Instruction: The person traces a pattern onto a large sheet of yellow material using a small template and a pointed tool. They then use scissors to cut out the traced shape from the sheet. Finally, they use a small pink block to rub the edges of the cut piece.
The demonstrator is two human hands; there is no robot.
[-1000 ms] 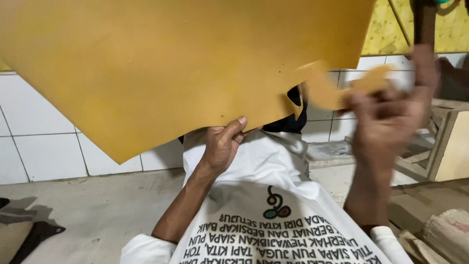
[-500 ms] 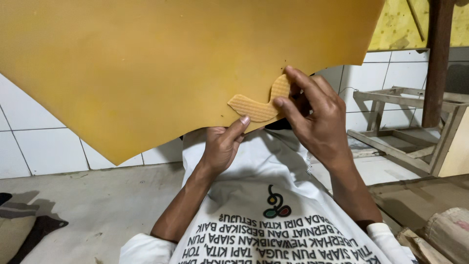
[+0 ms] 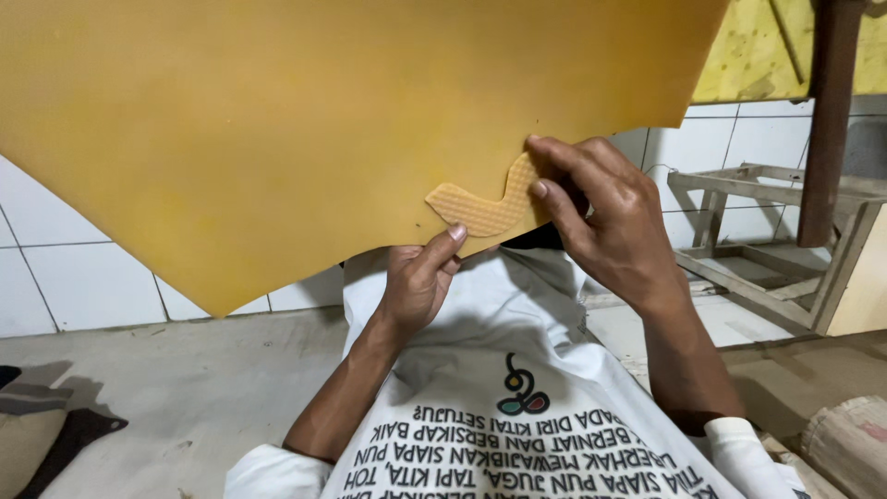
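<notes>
A large yellow-orange rubber sheet (image 3: pixel 305 120) fills the upper part of the head view, held up in front of me. My left hand (image 3: pixel 420 277) grips its lower edge, thumb pointing up against it. My right hand (image 3: pixel 605 217) presses a small curved, textured yellow cut-out piece (image 3: pixel 480 208) flat against the sheet near the same edge, with fingertips on the piece's upper right end. Below both hands lies my white shirt (image 3: pixel 517 407) with black printed lettering and a small emblem.
A white tiled wall (image 3: pixel 65 277) stands behind the sheet. A wooden frame (image 3: pixel 767 240) and a dark red post (image 3: pixel 827 111) are at the right. Concrete floor (image 3: pixel 166 388) lies at the left, with dark cloth (image 3: pixel 55 430) at the bottom left corner.
My right hand came in from the far right with the small cut-out piece and now holds it flat against the sheet. My left hand stayed on the sheet's lower edge.
</notes>
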